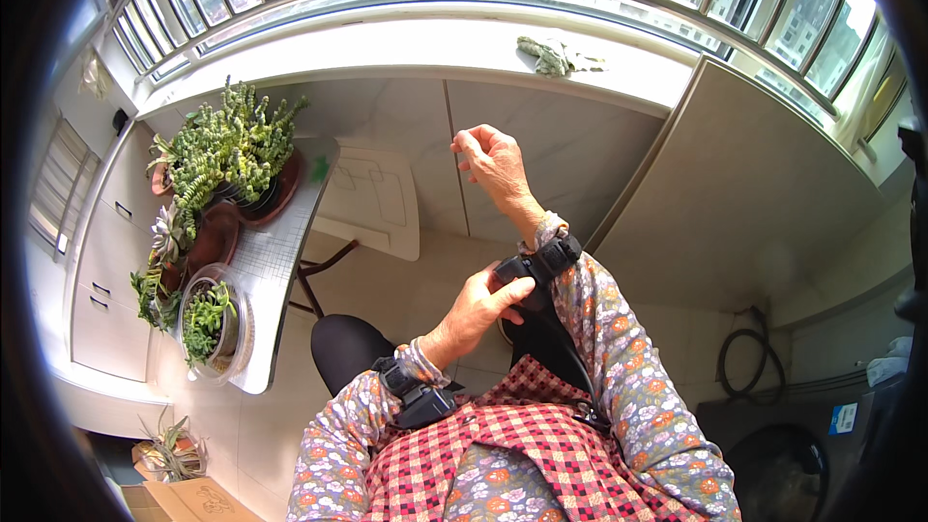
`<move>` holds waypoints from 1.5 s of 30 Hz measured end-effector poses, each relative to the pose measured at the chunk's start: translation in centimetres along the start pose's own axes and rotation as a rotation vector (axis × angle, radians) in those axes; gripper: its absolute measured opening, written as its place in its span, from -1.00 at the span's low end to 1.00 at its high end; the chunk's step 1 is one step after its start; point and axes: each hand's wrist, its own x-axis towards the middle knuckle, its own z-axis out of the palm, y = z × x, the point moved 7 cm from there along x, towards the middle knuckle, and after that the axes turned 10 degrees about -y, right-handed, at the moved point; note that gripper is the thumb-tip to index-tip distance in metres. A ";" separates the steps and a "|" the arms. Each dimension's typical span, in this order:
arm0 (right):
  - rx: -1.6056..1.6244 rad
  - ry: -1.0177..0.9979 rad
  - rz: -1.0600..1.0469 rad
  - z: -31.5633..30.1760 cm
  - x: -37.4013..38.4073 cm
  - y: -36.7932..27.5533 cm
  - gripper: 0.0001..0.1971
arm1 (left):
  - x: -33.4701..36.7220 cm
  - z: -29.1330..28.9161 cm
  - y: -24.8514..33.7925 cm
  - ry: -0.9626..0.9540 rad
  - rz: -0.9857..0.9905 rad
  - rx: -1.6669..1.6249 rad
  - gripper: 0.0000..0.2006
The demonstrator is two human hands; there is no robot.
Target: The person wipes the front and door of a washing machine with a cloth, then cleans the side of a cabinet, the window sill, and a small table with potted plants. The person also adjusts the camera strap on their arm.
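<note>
My left hand (pixel 476 313) is closed on a black wrist-worn device (pixel 516 277), its thumb along the near side and its fingers partly hidden behind. A black strap with a second dark block (pixel 558 253) wraps the flowered sleeve at my right wrist. Raised above the floor, my right hand (pixel 494 166) has loosely curled fingers, and I see nothing in them. Another black device (pixel 425 406) is strapped on my left wrist.
Potted succulents (pixel 232 155) crowd a small table (pixel 280 271) at the left, with a clear plastic tub (pixel 242 329) at its near end. A folded chair (pixel 372 198) leans behind it. A cloth (pixel 553 56) lies on the windowsill. A large panel (pixel 735 184) and a dark washing machine (pixel 773 464) stand right.
</note>
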 end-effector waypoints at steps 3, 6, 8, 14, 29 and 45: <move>-0.431 -0.028 -0.075 0.4 0.2 0.5 -0.81 | 0.0 0.1 0.1 0.027 -0.044 -0.043 -0.64; -0.948 -0.090 -0.386 1.7 -0.6 -0.2 -0.86 | 0.0 0.2 0.1 0.050 -0.083 -0.097 -0.65; -1.313 -0.239 -0.481 3.3 -1.1 0.7 -0.93 | 0.1 0.3 -0.2 0.074 -0.091 -0.157 -0.65; -0.983 -0.221 -0.467 2.9 -0.4 -0.2 -0.89 | 1.1 0.4 -0.9 0.054 -0.040 -0.170 -0.67; 0.072 -0.190 0.019 0.3 1.8 -1.1 -0.75 | -1.3 -1.0 1.6 -0.104 -0.036 0.064 -0.55; -1.184 0.087 -0.018 -13.5 10.5 -9.3 -0.46 | -13.8 -21.3 -0.4 0.606 0.042 0.593 -0.76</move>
